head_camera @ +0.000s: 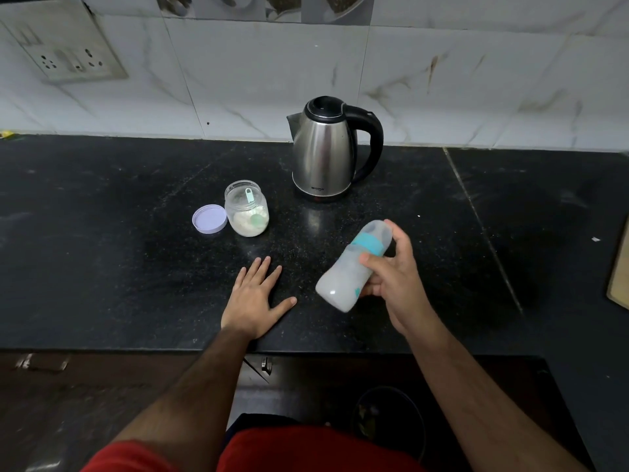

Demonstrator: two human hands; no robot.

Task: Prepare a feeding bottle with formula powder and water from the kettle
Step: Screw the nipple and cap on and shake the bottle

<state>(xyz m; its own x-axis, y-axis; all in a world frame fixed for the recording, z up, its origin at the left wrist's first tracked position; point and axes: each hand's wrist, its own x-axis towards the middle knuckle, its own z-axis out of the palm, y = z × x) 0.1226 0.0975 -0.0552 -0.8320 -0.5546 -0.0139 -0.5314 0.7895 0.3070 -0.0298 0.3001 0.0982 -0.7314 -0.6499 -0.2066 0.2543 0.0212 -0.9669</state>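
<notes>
My right hand (391, 274) grips a feeding bottle (347, 270) with a teal collar and a clear cap, held tilted above the black counter, cap end pointing up and to the right; the bottle is blurred and its inside looks cloudy white. My left hand (253, 301) lies flat on the counter, fingers spread, holding nothing. An open clear jar (246, 209) of white formula powder stands behind my left hand, with a teal scoop inside. Its lilac lid (209, 218) lies just left of it. A steel kettle (325, 151) with a black handle stands at the back, lid closed.
The black stone counter (102, 250) runs to a tiled wall with a socket plate (68, 59) at the upper left. A wooden board edge (619, 267) shows at the far right. Below the counter's front edge are a cabinet and a dark bin (388, 420).
</notes>
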